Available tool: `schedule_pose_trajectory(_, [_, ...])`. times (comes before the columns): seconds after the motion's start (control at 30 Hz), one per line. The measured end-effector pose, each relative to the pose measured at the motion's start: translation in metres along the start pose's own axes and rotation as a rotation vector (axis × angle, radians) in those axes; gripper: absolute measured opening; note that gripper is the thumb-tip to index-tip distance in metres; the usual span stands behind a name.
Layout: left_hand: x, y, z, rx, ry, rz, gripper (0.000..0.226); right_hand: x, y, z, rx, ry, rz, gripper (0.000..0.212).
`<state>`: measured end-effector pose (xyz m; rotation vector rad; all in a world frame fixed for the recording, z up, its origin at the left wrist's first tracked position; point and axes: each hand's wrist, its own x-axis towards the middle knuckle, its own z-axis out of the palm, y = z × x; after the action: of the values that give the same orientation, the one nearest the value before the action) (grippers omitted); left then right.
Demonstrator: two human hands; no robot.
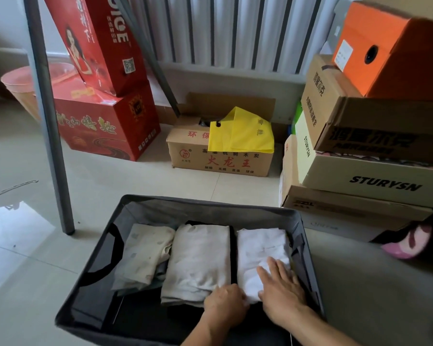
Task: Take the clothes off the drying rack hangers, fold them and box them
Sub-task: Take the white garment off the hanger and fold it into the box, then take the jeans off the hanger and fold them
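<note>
Dark grey fabric storage box (pixel 210 208) sits on the pale tiled floor (pixel 30 270), open at the top, with a black handle loop (pixel 115 248) on its left wall. Inside there are three folded bundles side by side: a cream patterned folded garment (pixel 143 255) on the left, a beige folded garment (pixel 200 260) in the middle, and a white folded garment (pixel 258 253) on the right, right up against the box's right wall. Something dark lies under them, can't make out what.

Both hands are down in the box at the near end of the white bundle. The right hand (pixel 283 288) lies flat on top of it, fingers straight and spread a bit, pressing the cloth down. The left hand (pixel 224 304) is curled at the white bundle's near left corner, just beside the beige one; looks like it's gripping the edge of the white cloth, but the fingertips are tucked out of sight.

Grey metal drying rack leg (pixel 48 116) stands on the floor just left of the box. Behind it are red gift cartons (pixel 105 126), a brown cardboard carton (pixel 220 158) with a yellow bag (pixel 240 133) draped over it, and a white radiator (pixel 235 28) on the wall. Stack of shoe boxes (pixel 360 171) on the right, with an orange box (pixel 385 51) on top.
</note>
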<state>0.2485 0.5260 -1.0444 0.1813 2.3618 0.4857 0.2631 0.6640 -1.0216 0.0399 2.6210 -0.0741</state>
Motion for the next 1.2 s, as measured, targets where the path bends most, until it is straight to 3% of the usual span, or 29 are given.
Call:
schedule_pose_trajectory(0.17, [-0.038, -0.001, -0.021, -0.399, -0.034, 0.019, 0.047, -0.03, -0.028, -0.028, 0.049, 0.094, -0.03, 0.052])
schedule_pose_trajectory(0.43, [-0.137, -0.008, -0.085, -0.954, 0.063, -0.062, 0.028, -0.089, -0.07, -0.098, 0.243, 0.068, -0.041, 0.044])
schedule_pose_trajectory(0.53, [-0.191, -0.009, -0.103, -1.153, 0.101, -0.115, 0.026, -0.123, -0.096, -0.127, 0.541, 0.021, 0.008, 0.033])
schedule_pose_trajectory(0.67, [-0.272, -0.009, -0.129, -1.456, 0.154, -0.138, 0.022, -0.187, -0.144, -0.179, 0.996, -0.164, 0.087, 0.011])
schedule_pose_trajectory(0.93, [-0.453, 0.004, -0.221, -1.569, 0.311, -0.088, 0.016, -0.34, -0.219, -0.31, 1.068, -0.31, -0.032, 0.018])
schedule_pose_trajectory(1.2, [-0.608, 0.087, -0.314, -1.464, 0.314, 0.034, 0.019, -0.486, -0.211, -0.441, 1.118, -0.189, -0.103, 0.018])
